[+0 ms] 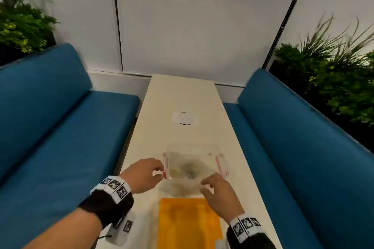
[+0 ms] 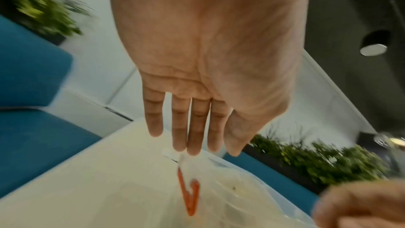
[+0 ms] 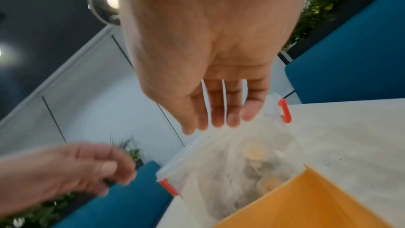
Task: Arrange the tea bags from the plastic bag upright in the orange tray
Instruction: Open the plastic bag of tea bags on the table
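Observation:
A clear plastic zip bag (image 1: pixel 192 166) with red slider ends lies on the white table (image 1: pixel 178 97), just beyond the orange tray (image 1: pixel 188 222). Blurred tea bags (image 1: pixel 188 171) show through the plastic, greyish with yellow tags (image 3: pixel 256 155). My left hand (image 1: pixel 156 170) hovers at the bag's left red end (image 2: pixel 189 195), fingers (image 2: pixel 192 145) stretched out and holding nothing. My right hand (image 1: pixel 208 183) sits at the bag's near right edge, with straight fingertips (image 3: pixel 217 120) against the zip rim (image 3: pixel 197 146). In the wrist views the tray (image 3: pixel 317 202) looks empty.
Blue cushioned benches (image 1: pixel 60 127) (image 1: pixel 303 147) run along both long sides of the narrow table. Green plants (image 1: pixel 334 79) stand behind each bench. A white round cover (image 1: pixel 184 118) sits mid-table, and a white panelled wall closes the far end.

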